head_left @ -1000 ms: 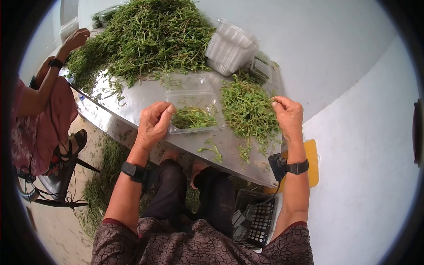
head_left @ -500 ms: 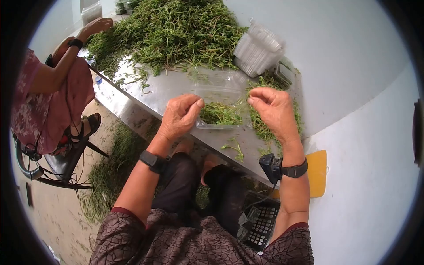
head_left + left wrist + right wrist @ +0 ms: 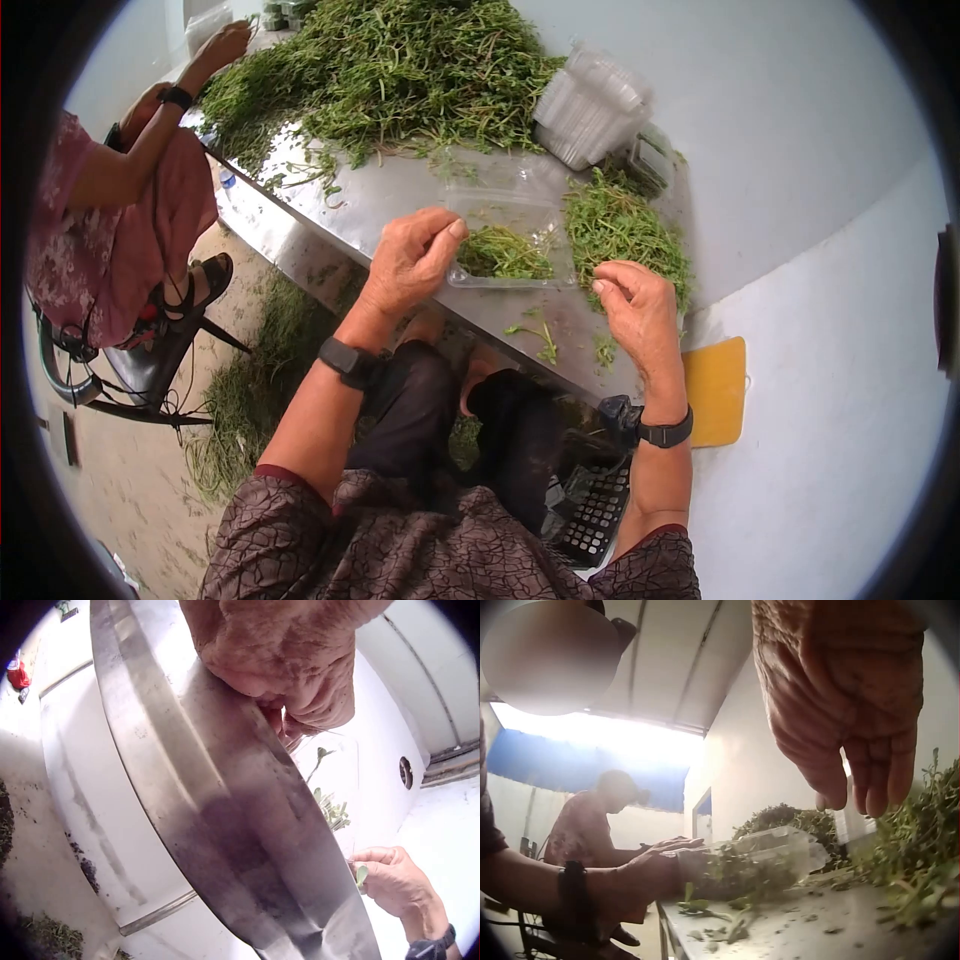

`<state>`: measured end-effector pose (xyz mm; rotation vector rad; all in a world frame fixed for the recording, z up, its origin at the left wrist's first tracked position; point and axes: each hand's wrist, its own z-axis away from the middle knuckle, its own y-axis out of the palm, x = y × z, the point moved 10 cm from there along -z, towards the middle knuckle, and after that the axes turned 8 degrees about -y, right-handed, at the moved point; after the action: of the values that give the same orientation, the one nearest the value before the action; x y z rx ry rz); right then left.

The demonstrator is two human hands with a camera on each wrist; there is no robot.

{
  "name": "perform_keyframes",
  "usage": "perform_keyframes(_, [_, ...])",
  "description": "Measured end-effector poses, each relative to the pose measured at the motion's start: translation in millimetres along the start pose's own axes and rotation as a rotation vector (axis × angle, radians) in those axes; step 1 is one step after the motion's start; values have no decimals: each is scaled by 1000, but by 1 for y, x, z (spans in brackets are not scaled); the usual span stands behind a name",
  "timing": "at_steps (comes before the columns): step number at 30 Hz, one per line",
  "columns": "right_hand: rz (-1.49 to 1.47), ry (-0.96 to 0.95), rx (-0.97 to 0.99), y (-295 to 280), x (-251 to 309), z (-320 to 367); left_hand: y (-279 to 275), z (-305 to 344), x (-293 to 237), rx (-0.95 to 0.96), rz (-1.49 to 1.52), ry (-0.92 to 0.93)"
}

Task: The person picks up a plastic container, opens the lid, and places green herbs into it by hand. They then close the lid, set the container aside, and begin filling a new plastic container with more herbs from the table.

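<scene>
A clear plastic clamshell container [image 3: 515,282], lid folded back, stands at the table edge with green sprigs [image 3: 505,252] inside. My left hand [image 3: 412,255] grips its near left side, thumb uppermost; in the right wrist view the left hand [image 3: 652,868] is at the container's end. Just right of the container, my right hand [image 3: 640,310] hovers by the front of a small heap of greens [image 3: 625,225], fingers loosely bent and thumb apart. Nothing shows between the right hand's [image 3: 855,750] fingertips in its wrist view. A loose sprig [image 3: 545,340] lies in front of the container.
A large mound of greens [image 3: 400,80] covers the back of the metal table [image 3: 360,195]. Stacked clear containers [image 3: 592,105] stand at the back right. Another person [image 3: 130,190] sits at the left. Below are a black crate [image 3: 597,510] and a yellow board [image 3: 718,390].
My right hand first moved left from the small heap to the container, then drew back right and toward me. The left hand stays at the container; the head view has shifted.
</scene>
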<state>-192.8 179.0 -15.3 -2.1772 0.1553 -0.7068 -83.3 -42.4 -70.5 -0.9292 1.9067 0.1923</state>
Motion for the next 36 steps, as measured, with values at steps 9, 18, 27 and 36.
perform_keyframes(9, [518, -121, -71, -55, -33, -15, 2, -1, 0, 3, 23, -27])
perform_keyframes(18, [683, 8, 28, -48, -82, -35, 1, 0, 6, 10, 5, -74])
perform_keyframes(27, [771, 21, 1, -47, -95, -39, 1, 0, 8, 25, 14, -85])
perform_keyframes(36, [518, 101, -183, -85, -74, -30, 1, 1, 3, 11, 6, -33])
